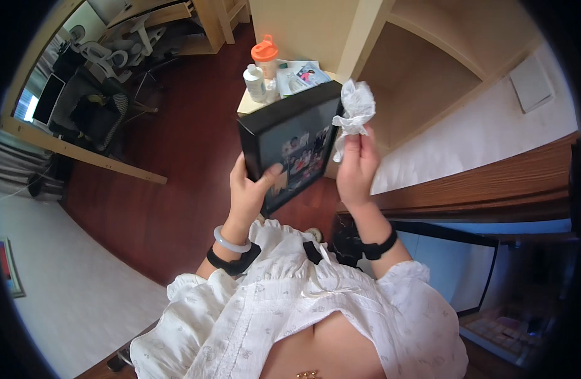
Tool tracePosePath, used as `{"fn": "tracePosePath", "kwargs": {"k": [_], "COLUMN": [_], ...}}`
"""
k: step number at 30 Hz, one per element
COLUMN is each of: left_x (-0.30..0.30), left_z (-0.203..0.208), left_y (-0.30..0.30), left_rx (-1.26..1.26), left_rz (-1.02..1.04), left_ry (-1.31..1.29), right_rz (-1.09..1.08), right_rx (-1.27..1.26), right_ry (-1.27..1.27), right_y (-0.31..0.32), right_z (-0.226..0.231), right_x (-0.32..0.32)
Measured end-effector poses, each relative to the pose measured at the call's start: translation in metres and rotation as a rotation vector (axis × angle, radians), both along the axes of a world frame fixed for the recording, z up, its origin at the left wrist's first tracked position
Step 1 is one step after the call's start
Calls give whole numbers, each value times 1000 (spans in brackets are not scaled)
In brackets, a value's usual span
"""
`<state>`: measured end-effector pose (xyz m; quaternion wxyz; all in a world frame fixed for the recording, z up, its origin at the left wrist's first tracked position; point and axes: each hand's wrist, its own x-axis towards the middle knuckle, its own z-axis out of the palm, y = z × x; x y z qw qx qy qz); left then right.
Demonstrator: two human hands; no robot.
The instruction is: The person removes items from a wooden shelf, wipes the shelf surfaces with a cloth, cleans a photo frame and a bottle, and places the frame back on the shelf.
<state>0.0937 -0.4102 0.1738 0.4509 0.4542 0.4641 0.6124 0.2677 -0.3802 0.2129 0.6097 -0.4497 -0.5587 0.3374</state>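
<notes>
A black box-style picture frame [290,108] is held up in front of me, tilted, with small photos behind its front pane. My left hand [247,186] is closed on its lower left side, the thumb lying over the front. In my right hand [358,165] a crumpled white tissue [356,108] is pinched between the fingers, up against the frame's right edge. Whether the tissue touches the frame, I cannot tell.
Behind the frame, a small surface carries an orange-lidded cup [265,55], a white bottle [255,83] and paper packets [306,76]. Open wooden shelving [423,82] rises at the right. A chair [104,120] and desk stand far left on the red-brown floor [177,114].
</notes>
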Motion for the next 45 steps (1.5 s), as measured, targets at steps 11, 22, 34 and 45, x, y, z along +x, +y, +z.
{"fn": "tracePosePath", "kwargs": {"k": [11, 22, 34, 45], "left_x": [-65, -131, -129, -107], "left_z": [3, 3, 10, 18], "left_y": [2, 26, 57, 67], "left_rx": [-15, -29, -14, -100], "left_rz": [-91, -191, -221, -264], "left_ry": [32, 72, -47, -386], "right_rz": [0, -199, 6, -133], "right_rx": [546, 307, 546, 19], "right_ry": [-849, -457, -777, -358], "right_y": [28, 64, 42, 43], "right_z": [24, -17, 49, 7], "right_x": [-66, -43, -146, -62]}}
